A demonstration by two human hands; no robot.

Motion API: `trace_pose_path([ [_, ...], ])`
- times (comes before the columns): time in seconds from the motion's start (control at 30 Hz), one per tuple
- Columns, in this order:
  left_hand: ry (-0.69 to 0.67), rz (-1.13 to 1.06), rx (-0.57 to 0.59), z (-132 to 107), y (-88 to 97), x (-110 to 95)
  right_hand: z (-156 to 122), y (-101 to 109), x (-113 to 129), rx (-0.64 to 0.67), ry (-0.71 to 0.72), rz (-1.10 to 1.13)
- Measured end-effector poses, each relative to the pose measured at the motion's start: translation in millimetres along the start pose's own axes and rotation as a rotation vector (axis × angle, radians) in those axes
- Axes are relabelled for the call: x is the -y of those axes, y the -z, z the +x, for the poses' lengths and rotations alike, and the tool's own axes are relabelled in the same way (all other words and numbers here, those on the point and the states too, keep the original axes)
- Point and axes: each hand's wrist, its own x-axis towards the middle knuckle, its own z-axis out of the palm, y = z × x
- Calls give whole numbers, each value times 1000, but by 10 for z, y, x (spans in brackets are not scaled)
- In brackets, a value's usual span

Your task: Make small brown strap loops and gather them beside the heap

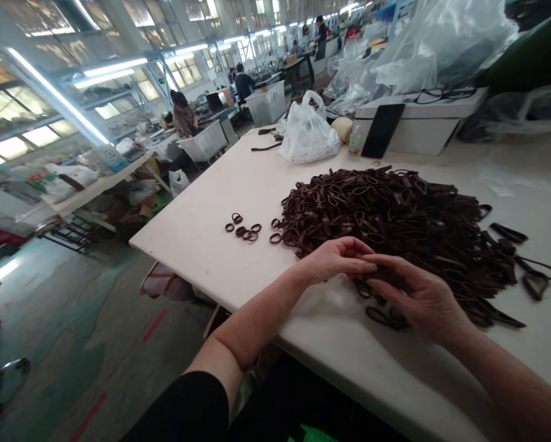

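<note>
A large heap of dark brown strap loops (376,209), leather-like, lies on the pale table (201,245). At its near edge my left hand (337,261) and my right hand (422,298) come together, fingertips meeting. Both hands are closed in a pinch on a dark brown loop, mostly hidden by the fingers. Just below my right hand a few loose loops (386,316) rest on the tabletop. Left of the heap sits a small group of round brown rings (247,232), apart from my hands.
Behind the heap stand a white plastic bag (309,132), a dark phone (382,131) leaning on a white box (422,126), and glasses (445,94) on top. Clear plastic bags (445,49) pile up behind. Co-workers (183,113) sit farther off, beside plastic bins (204,142).
</note>
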Motion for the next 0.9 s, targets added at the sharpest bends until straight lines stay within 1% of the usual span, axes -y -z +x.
trace_pose_path([
  [0.1,10,66,-87,-7,-36,-15,-2,4,9,-40,-76,107],
  [0.2,3,103,-108,-26,-82,-14,7,8,38,-52,-167,230],
  [0.3,-28,118,-123,-25,-122,30,29,12,65,-105,-219,279],
  [0.37,-29,112,-115,-16,-139,65,45,19,70,-138,-219,260],
  [0.43,-24,103,-83,-15,-151,82,57,32,65,-152,-206,213],
  [0.53,-12,116,-4,-42,-170,68,60,59,49,-140,-190,112],
  [0.6,9,129,18,-68,-190,52,59,71,39,-113,-179,59],
  [0.7,22,150,-7,-92,-226,46,59,74,35,-60,-163,6],
  [0.8,-1,196,-54,-92,-242,42,57,77,53,-31,-163,-52],
  [0.87,-28,230,-111,-85,-228,27,53,92,87,-27,-196,-22],
  [0.9,-46,241,-150,-80,-215,18,49,104,112,-24,-222,37],
])
